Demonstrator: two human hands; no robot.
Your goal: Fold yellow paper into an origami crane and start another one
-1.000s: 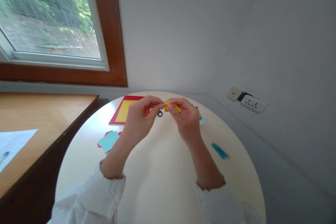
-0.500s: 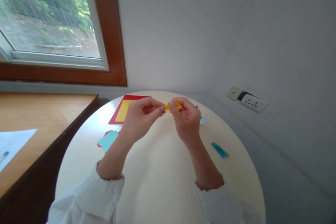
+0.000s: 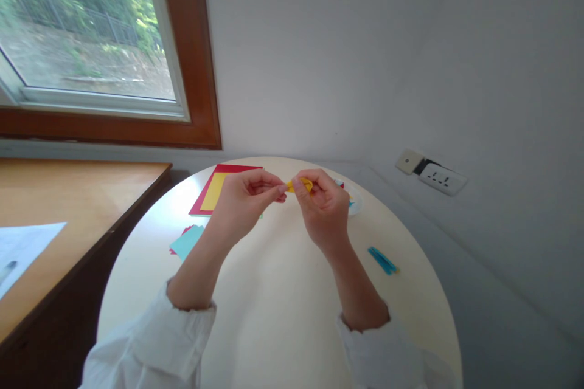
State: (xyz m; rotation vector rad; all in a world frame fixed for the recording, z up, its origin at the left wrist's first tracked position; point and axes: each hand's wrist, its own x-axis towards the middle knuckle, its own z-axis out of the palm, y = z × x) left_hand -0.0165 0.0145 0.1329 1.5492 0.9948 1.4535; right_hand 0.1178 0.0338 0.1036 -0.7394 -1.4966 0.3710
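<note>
Both hands are raised over the round white table point(image 3: 274, 304). Between them is a small folded piece of yellow paper point(image 3: 301, 184). My left hand point(image 3: 244, 203) pinches its left end with fingers pressed together. My right hand point(image 3: 323, 206) curls its fingers round the right part of the yellow paper. Behind my left hand a yellow sheet lies on a red sheet point(image 3: 214, 188) on the table.
A light blue paper square point(image 3: 187, 242) lies on the table's left, over a red scrap. A folded blue paper piece point(image 3: 382, 261) lies at the right. A small white dish point(image 3: 354, 202) sits behind my right hand. A wooden desk point(image 3: 68, 206) with white paper stands left; a wall socket point(image 3: 440, 177) is at the right.
The hands have drawn closer together and the yellow paper looks more tightly folded. The black ring on the table, seen earlier between the hands, is now hidden.
</note>
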